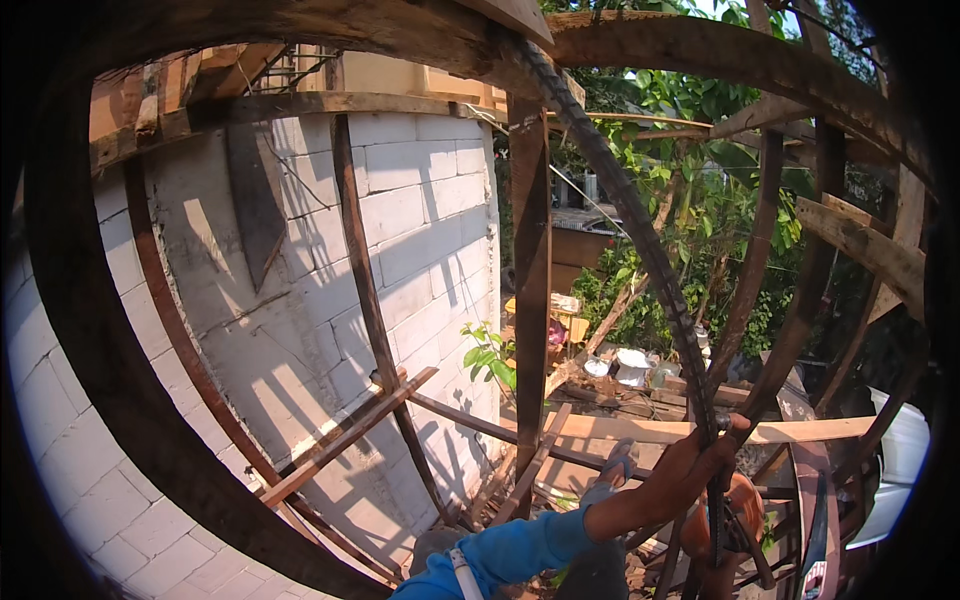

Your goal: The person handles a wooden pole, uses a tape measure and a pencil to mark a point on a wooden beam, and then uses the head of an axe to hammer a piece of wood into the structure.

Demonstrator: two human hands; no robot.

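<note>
A person's left hand (697, 462), at the end of a blue sleeve (545, 545), closes around a long, dark, ribbed bar (637, 222) amid a timber frame at a building site. The fingers curl about the bar near its lower end; most of its length rises above the hand, slanting up and to the left toward the frame's upper beam (400, 30), while a short stretch continues below the grip. Just under the hand, partly hidden by the bar, is an orange-brown rounded form (742, 497); whether it is the right hand cannot be told, nor can that hand's hold. A pale plank (815, 430) crosses behind the grip. A sandalled foot (620, 460) shows to the left of the hand, beyond the forearm. Dark upright posts (528, 250) stand between the person and a sunlit wall of pale blocks (405, 215), streaked with shadows, at left. Beyond the frame, green foliage (740, 220) rises above scattered timber and white containers (632, 367) on the ground.
</note>
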